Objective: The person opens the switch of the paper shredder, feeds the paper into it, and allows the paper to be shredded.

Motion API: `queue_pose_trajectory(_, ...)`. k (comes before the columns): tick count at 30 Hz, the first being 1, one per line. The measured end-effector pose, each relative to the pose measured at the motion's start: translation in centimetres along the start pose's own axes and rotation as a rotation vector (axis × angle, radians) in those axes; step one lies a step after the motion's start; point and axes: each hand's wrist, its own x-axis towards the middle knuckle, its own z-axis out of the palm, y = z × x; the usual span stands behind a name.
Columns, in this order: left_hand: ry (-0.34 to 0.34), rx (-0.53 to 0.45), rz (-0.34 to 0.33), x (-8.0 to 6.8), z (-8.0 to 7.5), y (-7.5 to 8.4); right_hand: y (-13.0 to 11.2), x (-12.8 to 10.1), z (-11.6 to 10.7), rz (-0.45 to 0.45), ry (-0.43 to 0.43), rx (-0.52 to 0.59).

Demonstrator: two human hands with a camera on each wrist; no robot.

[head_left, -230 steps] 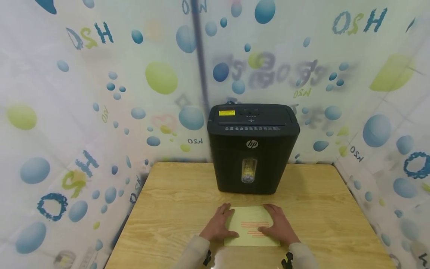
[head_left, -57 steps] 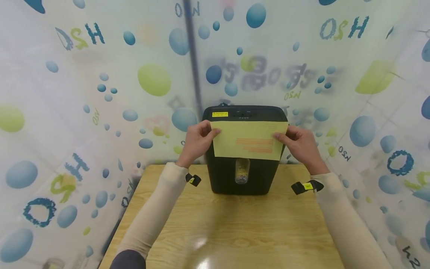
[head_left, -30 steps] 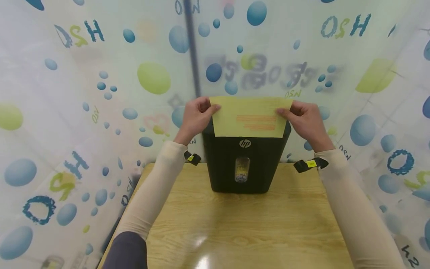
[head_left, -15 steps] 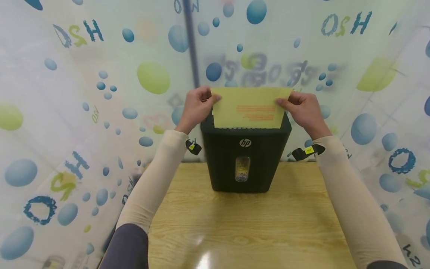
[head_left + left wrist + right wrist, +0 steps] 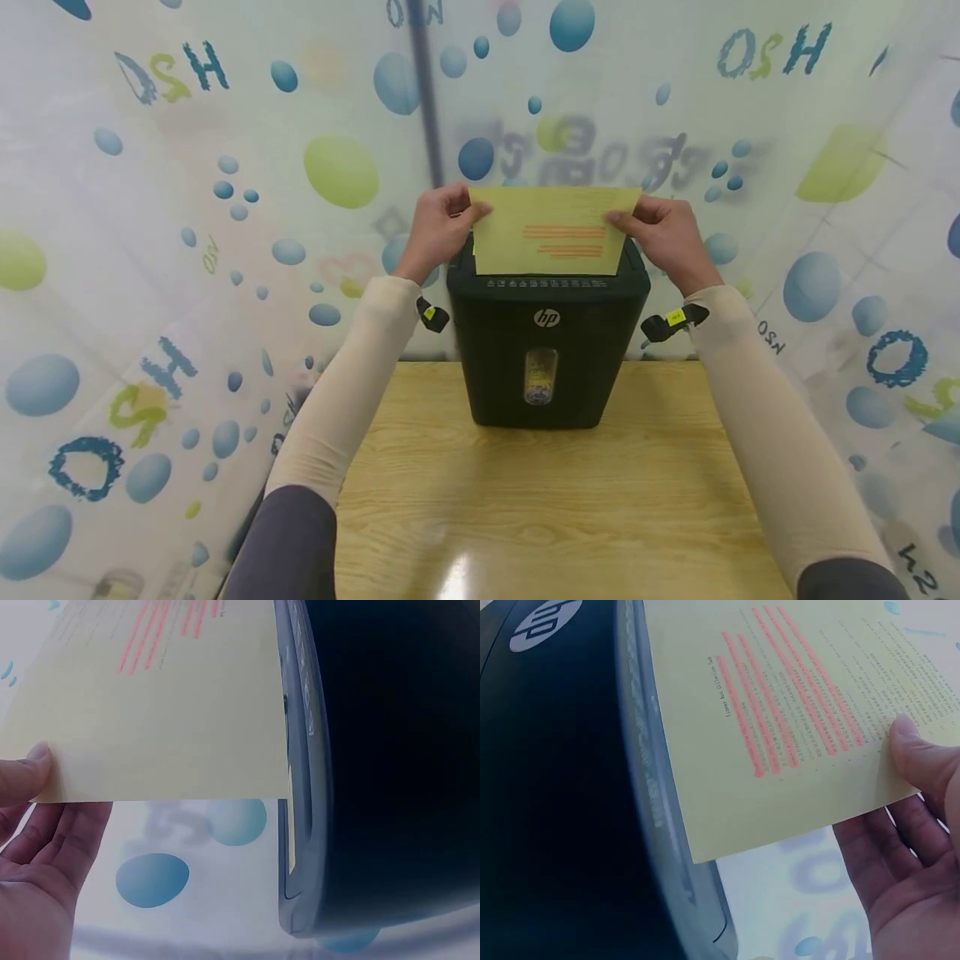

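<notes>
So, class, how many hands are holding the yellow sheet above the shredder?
2. The left hand pinches the yellow sheet at its left edge; the right hand pinches its right edge, above the black shredder.

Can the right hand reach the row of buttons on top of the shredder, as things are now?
Probably not at once: the right hand pinches the yellow sheet, which stands before the shredder top and hides it. The hand is close, but its grip is occupied.

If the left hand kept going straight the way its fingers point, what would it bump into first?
The left hand pinches the yellow sheet at its left edge, fingers pointing across toward the right hand. Going straight on, it would probably just slide along the paper above the black shredder, though depth is hard to judge.
</notes>
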Motion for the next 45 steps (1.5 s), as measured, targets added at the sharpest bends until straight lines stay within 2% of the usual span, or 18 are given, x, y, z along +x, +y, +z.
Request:
queue_pose_trajectory(13, -0.025, -0.008, -0.004, 0.5, 0.4, -1.1, 1.4, 0.7, 0.6, -0.008, -0.005, 0.008)
queue_pose_trajectory(25, -0.049, -0.002, -0.072, -0.3, 1.0, -2.0, 2.2, 0.4, 0.9, 0.047, -0.031, -0.014)
queue_pose_trajectory(32, -0.054, 0.033, -0.068, -0.6, 1.0, -2.3, 2.4, 0.2, 1.2, 0.058, -0.046, 0.0)
queue_pose_trajectory(38, -0.046, 0.019, -0.066, -0.7, 0.8, -2.2, 2.5, 0.3, 1.3, 0.042, -0.051, 0.014)
queue_pose_trajectory(45, -0.082, 0.066, -0.062, -1.0, 0.7, -2.6, 2.9, 0.1, 1.4, 0.063, -0.08, -0.01)
